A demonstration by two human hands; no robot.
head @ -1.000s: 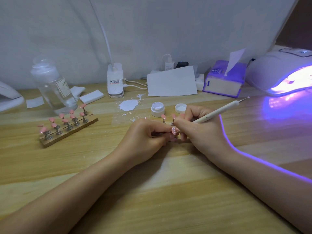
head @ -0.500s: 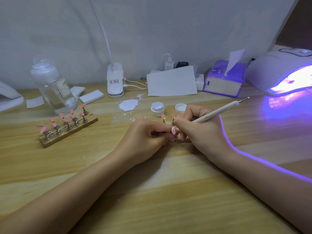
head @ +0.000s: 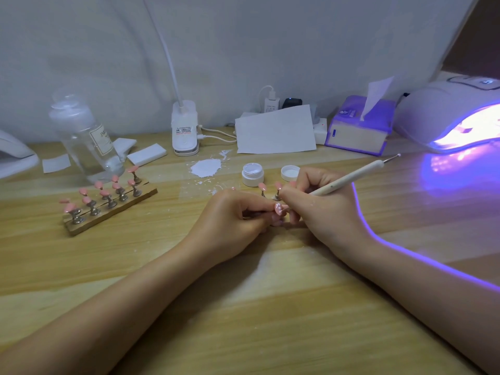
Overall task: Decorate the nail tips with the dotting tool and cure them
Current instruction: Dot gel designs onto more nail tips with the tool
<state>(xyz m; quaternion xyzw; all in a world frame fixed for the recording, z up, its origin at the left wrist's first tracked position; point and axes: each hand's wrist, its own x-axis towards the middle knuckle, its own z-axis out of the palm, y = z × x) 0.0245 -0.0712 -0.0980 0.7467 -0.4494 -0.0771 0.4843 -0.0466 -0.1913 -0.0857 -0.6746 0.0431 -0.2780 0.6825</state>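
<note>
A wooden rack [head: 111, 209] of pink tips stands at my left, beside a clear bottle [head: 86, 139]; my left hand [head: 230, 226] pinches one pink tip [head: 278, 208] at the table's [head: 243, 320] centre; my right hand [head: 324, 209], touching it, grips the dotting tool [head: 351, 181], working end down at that tip; a jar [head: 253, 173] sits just behind; the lamp [head: 454, 115] glows violet far right.
</note>
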